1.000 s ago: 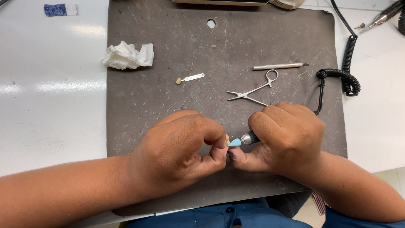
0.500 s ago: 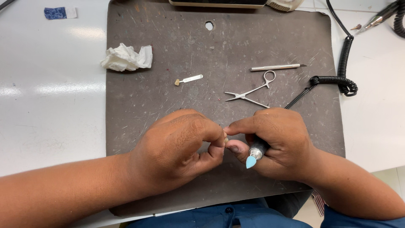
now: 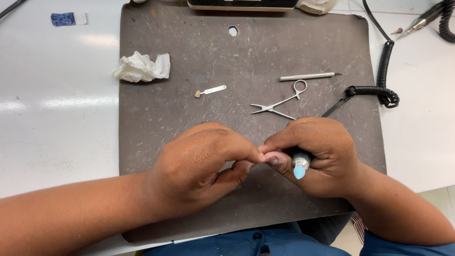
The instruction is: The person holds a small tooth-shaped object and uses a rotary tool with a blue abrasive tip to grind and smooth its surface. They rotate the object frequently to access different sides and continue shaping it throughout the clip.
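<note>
Over a scratched grey mat (image 3: 189, 128) on the white tabletop (image 3: 57, 123), our left hand (image 3: 199, 173) pinches something too small to make out, fingertips meeting our right hand (image 3: 317, 154), which grips a blue-tipped handpiece (image 3: 299, 169). Small forceps (image 3: 279, 104) lie just beyond.

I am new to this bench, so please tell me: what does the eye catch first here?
First, the two hands meeting low on the dark mat: the right hand holds a handpiece with a light blue tip, fingertip to fingertip with the left hand. Behind them lie thin metal forceps; a crumpled tissue sits at the mat's left edge.
</note>
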Motion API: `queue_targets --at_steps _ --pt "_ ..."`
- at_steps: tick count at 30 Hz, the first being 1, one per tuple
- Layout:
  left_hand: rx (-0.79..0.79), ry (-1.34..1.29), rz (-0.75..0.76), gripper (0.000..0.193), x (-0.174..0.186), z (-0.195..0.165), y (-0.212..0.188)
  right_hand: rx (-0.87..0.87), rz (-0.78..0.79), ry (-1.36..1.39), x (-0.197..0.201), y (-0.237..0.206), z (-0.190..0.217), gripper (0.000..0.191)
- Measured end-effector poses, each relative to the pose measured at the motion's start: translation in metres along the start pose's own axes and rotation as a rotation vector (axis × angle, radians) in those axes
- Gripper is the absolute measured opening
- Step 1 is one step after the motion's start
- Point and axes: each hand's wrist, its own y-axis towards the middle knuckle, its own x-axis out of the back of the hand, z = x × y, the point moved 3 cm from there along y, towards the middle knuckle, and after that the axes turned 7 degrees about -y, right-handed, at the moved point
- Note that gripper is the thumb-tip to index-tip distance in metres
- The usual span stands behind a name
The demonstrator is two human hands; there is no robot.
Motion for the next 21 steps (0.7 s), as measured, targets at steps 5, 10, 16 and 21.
queue_targets --at_steps 5,10,16,21 --pt "0.000 0.018 0.020 0.029 0.001 0.000 0.002 0.062 0.002 0.015 -0.001 0.000 -0.002 0.011" --pt "0.000 0.027 0.045 0.029 0.001 0.000 0.003 0.089 -0.021 -0.021 -0.001 0.000 -0.002 0.013" --pt "0.073 -0.045 0.038 0.019 -0.003 0.007 -0.001 0.101 -0.100 -0.100 -0.004 0.000 0.005 0.019" --pt "0.209 -0.199 0.031 0.013 -0.009 0.014 -0.007 0.103 -0.202 -0.271 -0.008 -0.002 0.011 0.026"
